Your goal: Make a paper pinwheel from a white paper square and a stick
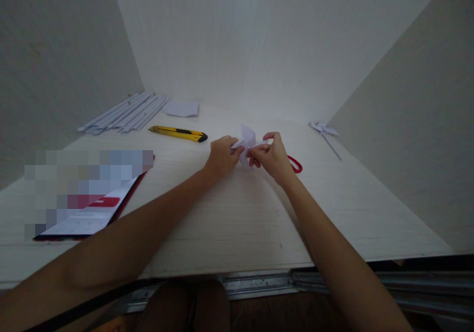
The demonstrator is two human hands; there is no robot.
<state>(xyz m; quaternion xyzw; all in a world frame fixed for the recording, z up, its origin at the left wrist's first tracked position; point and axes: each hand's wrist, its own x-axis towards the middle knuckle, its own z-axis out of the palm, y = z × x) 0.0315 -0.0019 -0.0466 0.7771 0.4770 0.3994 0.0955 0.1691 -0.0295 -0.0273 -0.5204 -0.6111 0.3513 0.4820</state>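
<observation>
A white paper pinwheel (pixel 248 134) is held between both hands above the middle of the table. My left hand (pixel 224 153) grips its left side, thumb pressed on the paper near the centre. My right hand (pixel 273 158) is closed at the pinwheel's centre and right blade, with thumb and fingertips pinched together. Whether a pin or other small piece sits in that pinch cannot be made out. Partly hidden behind my right hand lies a red loop-shaped handle (pixel 296 164), perhaps of scissors.
Rolled paper sticks (pixel 128 113) and a folded white paper (pixel 182 108) lie at the back left. A yellow utility knife (pixel 177 133) rests before them. A tablet-like device (pixel 99 216) is at left. Another paper pinwheel on a stick (pixel 331 144) lies right. Walls enclose the table (pixel 229 233).
</observation>
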